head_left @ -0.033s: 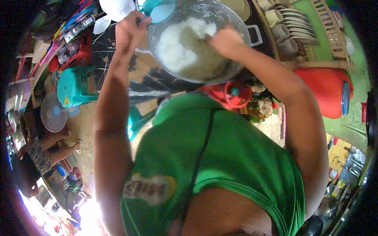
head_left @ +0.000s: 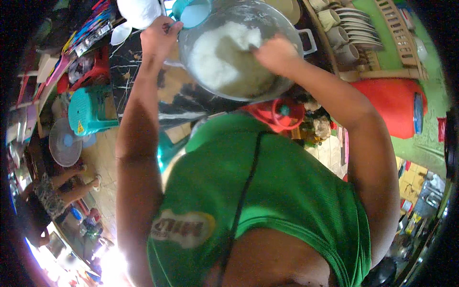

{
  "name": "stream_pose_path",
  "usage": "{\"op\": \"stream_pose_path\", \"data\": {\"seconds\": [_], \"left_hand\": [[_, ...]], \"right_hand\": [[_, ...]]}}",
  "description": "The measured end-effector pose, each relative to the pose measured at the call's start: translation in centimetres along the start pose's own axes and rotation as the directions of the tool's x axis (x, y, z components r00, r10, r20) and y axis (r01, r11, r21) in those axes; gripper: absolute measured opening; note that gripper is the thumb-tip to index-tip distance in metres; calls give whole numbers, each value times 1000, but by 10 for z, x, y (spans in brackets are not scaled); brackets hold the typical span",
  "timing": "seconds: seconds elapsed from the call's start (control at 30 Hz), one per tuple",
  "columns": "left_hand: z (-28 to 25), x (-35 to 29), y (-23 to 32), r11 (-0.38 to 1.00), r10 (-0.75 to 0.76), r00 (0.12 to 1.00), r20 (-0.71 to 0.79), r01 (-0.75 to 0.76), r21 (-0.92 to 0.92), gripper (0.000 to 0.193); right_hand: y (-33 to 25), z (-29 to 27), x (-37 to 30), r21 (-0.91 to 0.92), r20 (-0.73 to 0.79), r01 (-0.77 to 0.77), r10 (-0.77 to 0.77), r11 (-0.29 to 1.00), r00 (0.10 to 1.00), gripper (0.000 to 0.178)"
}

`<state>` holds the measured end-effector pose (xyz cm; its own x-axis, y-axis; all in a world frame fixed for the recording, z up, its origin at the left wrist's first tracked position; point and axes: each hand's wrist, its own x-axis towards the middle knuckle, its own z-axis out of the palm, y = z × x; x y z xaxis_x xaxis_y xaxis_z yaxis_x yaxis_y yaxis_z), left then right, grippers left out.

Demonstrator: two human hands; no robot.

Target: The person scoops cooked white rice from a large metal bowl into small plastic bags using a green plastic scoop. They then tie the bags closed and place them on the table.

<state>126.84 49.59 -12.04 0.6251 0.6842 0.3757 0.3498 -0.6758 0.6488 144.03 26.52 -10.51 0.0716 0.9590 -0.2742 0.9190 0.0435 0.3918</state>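
Green wall [head_left: 432, 103]; marbled surface [head_left: 191, 99] with pot [head_left: 286, 21]; left fingers [head_left: 177, 26] clamped on teal cup [head_left: 193, 14]; right fingers [head_left: 264, 49], grip unclear; layout nearly unchanged.

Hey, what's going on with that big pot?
A person's left hand holds a teal cup at the rim of a large grey pot. Their right hand is over the pot, blurred, so its grip is unclear. White, clumpy stuff lies mostly toward the pot's left side.
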Motion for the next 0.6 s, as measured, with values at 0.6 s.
{"op": "stream_pose_path", "data": {"seconds": [0.6], "left_hand": [[15,-10,-20,964,-25,1000,17,28,-264,20]], "right_hand": [[16,-1,18,32,316,-236,214,971,924,23]]}}
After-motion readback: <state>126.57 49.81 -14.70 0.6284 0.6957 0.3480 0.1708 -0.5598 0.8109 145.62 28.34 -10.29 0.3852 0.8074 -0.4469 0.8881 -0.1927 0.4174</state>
